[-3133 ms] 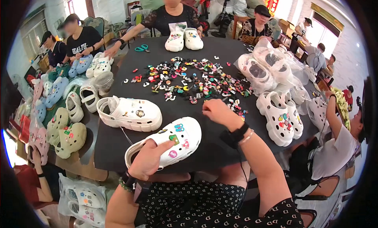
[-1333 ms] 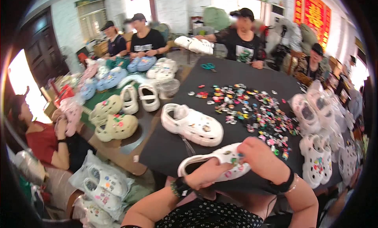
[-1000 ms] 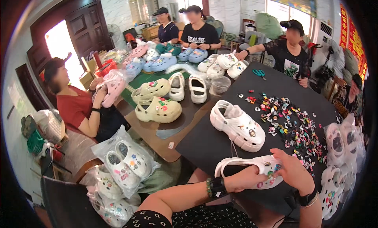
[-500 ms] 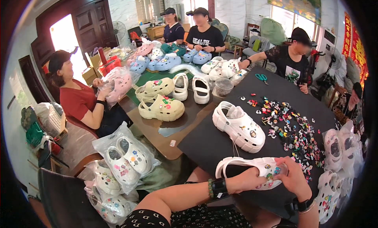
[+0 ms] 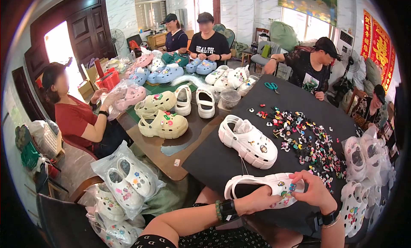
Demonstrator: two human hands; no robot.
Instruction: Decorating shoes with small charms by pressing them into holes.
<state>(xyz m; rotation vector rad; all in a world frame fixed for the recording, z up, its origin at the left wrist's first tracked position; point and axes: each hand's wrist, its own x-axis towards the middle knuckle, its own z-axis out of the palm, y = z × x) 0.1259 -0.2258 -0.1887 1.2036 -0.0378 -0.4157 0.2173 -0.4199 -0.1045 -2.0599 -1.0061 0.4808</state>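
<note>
My left hand (image 5: 257, 199) is closed around the near side of a white clog (image 5: 246, 179), which lies tilted above the black tabletop with its toe to the right. Several colourful charms sit on the clog's upper. At the toe, my right hand (image 5: 316, 193) pinches a small blue charm (image 5: 293, 186) against the upper; whether it is seated in a hole cannot be seen. Just beyond stands a second white clog (image 5: 247, 141), with stuffing inside and a few charms on its toe. Loose charms (image 5: 306, 134) are heaped to the right of it.
Teal scissors (image 5: 271, 87) and a clear tub (image 5: 230, 98) lie farther off. Cream clogs (image 5: 163, 124) stand at the left. Bagged white clogs (image 5: 128, 179) rest beside me, more (image 5: 359, 158) at the right edge. Several people sit around the tables, one in red (image 5: 79, 115).
The view has swung slightly right, bringing another person in at the right edge. My right fingers have shifted at the blue charm. The person at far right has drawn a hand off the white clogs.
</note>
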